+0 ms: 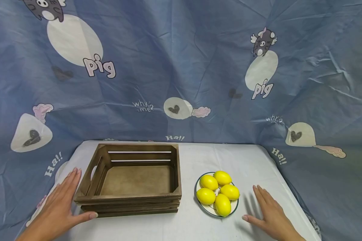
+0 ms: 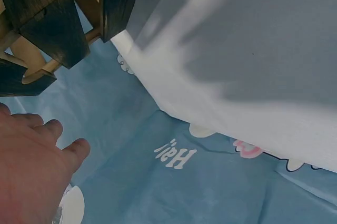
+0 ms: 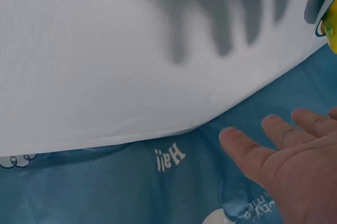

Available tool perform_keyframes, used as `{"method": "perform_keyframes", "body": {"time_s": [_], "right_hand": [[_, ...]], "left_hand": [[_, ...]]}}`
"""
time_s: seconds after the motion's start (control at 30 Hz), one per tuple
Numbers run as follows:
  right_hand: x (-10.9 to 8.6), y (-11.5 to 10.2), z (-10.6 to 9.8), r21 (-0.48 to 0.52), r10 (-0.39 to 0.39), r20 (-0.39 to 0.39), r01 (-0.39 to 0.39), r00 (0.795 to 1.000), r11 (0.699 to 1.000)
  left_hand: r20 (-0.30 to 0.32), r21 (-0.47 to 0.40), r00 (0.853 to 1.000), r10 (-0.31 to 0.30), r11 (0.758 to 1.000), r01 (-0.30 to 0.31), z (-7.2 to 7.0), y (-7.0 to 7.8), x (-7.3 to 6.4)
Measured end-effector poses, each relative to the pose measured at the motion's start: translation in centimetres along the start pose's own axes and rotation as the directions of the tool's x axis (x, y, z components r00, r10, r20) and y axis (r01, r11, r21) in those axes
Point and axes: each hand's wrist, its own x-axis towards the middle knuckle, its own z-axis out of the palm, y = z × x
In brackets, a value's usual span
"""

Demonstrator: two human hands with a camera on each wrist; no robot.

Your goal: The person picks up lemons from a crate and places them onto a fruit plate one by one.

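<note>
In the head view a brown wooden crate [image 1: 138, 200] with slatted sides stands on the left of the table, its inside bare. To its right, several yellow lemons [image 1: 222, 205] lie on a white plate [image 1: 205, 210] with a dark rim. My left hand [image 1: 60, 204] is beside the crate's left end, fingers straight and thumb spread near the front corner; whether it touches the wood I cannot tell. Right of the plate, my right hand [image 1: 268, 212] hovers above the cloth with straight fingers, holding nothing. The left wrist view shows the crate's corner [image 2: 47, 29] beyond the left hand [image 2: 37, 155].
A white cloth [image 1: 199, 157] covers the table. Behind it and along both sides hangs a blue curtain [image 1: 181, 73] printed with pigs and words. In the right wrist view, the table edge runs beyond the right hand [image 3: 300, 161], whose shadow falls on the cloth.
</note>
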Motion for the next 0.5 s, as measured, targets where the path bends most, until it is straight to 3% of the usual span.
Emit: {"method": "perform_keyframes", "body": {"time_s": [0.3, 0.5], "right_hand": [[0.2, -0.2, 0.5, 0.013, -0.009, 0.007, 0.009, 1.000, 1.000], [0.5, -0.6, 1.5, -0.035, 0.034, 0.015, -0.034, 0.999, 0.999]], "left_hand": [[0.012, -0.009, 1.000, -0.007, 1.000, 0.007, 0.1, 0.3, 0.3], [0.052, -0.054, 0.995, -0.084, 0.995, 0.087, 0.0, 0.5, 0.6]]}}
